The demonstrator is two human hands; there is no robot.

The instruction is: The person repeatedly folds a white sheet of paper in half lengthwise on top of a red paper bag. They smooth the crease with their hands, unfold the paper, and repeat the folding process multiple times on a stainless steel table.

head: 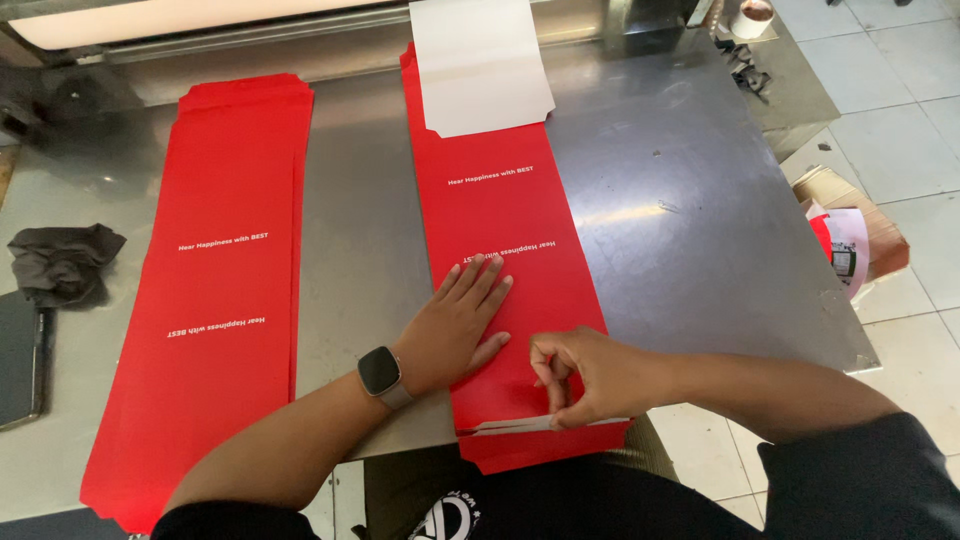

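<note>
The left hand (455, 325) lies flat and open on the red sheet (500, 230), while the right hand (585, 375), at its 5 o'clock corner, pinches a white strip (510, 426).

Bright, even light w/ a glowing white strip (190, 18) along the top edge, blown out. Soft glare streaks across the steel table (680, 200) at centre-right. Shadows faint, short under the hands. Image sharp in the middle; slight wide-angle bend at the edges; colours vivid, no motion blur.
</note>
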